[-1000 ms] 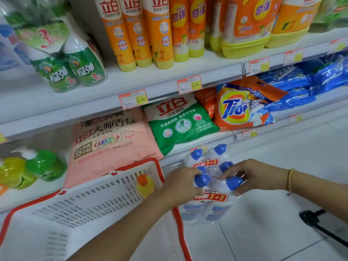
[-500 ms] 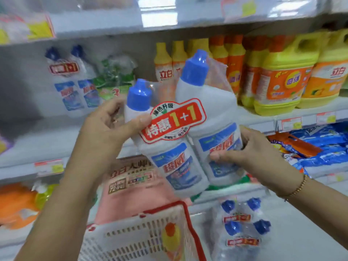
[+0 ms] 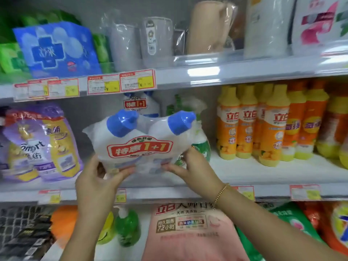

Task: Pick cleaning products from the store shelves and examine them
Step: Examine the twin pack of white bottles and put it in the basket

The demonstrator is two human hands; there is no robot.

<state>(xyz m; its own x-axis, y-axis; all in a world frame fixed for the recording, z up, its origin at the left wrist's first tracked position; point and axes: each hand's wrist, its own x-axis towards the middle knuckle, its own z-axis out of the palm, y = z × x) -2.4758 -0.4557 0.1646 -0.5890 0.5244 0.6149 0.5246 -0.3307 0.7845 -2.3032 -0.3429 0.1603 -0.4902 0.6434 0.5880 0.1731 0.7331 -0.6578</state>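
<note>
While both hands hold it from below, the twin pack of cleaner bottles (image 3: 139, 146) is up in the air, in front of the middle shelf (image 3: 263, 174). The left hand (image 3: 98, 178) pinches the bottom left corner, thumb in front and fingers curled behind. The right hand (image 3: 192, 166) pinches the bottom right corner the same way. A gold bead bracelet (image 3: 220, 193) is on that wrist.

A clear wrap holds two white bottles side by side. Each bottle has a blue cap (image 3: 122, 122) on top. A red label (image 3: 140, 148) that says 1+1 goes across both. The bottles are white, so what is inside them cannot be seen.

Half a second ago the left hand was up by the left bottle's neck, with its thumb on the label, and the right hand was on the side of the right bottle. Now both hands are down at the bottom. A second ago the pack was low down by the floor.

Just behind it on the shelf stands another pack (image 3: 139, 104) of the same kind. A green spray bottle (image 3: 199, 146) is beside the right hand. Orange and yellow dish soap bottles (image 3: 244, 125) stand in rows farther right. Purple softener bags (image 3: 37, 142) sit on the left. Lower down are a green pump bottle (image 3: 128, 227) and a pink bag (image 3: 188, 232).
</note>
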